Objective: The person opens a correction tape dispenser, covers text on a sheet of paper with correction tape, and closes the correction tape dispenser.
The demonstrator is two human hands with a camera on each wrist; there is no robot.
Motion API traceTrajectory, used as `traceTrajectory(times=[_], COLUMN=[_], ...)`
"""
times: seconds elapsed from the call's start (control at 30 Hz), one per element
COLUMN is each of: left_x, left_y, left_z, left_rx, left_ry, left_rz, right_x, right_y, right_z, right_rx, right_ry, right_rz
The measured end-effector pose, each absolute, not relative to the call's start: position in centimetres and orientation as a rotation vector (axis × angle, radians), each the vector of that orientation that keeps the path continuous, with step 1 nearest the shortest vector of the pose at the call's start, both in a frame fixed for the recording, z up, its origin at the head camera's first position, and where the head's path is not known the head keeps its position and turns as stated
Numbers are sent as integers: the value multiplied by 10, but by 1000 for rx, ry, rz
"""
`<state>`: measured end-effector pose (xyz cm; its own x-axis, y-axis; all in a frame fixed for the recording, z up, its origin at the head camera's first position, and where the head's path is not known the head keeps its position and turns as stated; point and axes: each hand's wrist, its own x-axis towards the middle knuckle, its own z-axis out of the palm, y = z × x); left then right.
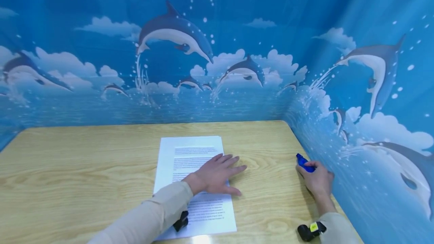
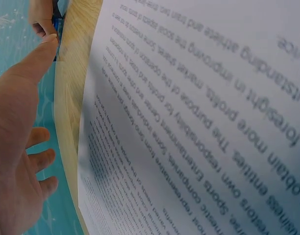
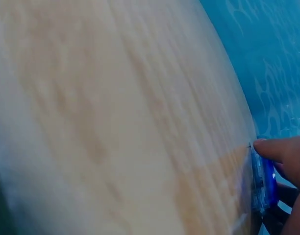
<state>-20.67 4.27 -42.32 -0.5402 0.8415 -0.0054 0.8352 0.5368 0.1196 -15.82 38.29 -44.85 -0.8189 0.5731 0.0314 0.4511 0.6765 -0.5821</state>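
Note:
My left hand point(image 1: 217, 174) is spread, with straight fingers, over printed sheets of paper point(image 1: 211, 214); its fingertips reach past their right edge. In the left wrist view the thumb point(image 2: 30, 71) points up beside the page, with the other fingertips below it. At the table's right side my right hand point(image 1: 318, 182) pinches a small blue plastic object point(image 1: 304, 163) between thumb and fingers. Elongated, with a narrow darker end pointing away from me, it looks partly see-through in the right wrist view, where a fingertip point(image 3: 270, 148) lies on its upper end. Its exact kind I cannot tell.
The light wood-grain table point(image 1: 84, 176) has rounded far corners. Behind it and along its right edge hangs a blue curtain point(image 1: 237, 97) printed with dolphins and clouds. Black wrist cameras sit at both cuffs, the right one point(image 1: 310, 231) with a yellow label.

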Motion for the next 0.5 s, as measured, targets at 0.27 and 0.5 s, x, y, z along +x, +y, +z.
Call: traceTrajectory(times=[0.27,0.5], left_x=[-209,-212], left_y=[43,40], left_z=[-424,-424], left_rx=[1486,1399], left_ry=[2718,2769], left_rz=[117,110], right_x=[-162,-161], right_y=[385,387], right_z=[-448,-450], right_rx=[-816,-733], right_ry=[-2662,-2602], right_rz=[883,917])
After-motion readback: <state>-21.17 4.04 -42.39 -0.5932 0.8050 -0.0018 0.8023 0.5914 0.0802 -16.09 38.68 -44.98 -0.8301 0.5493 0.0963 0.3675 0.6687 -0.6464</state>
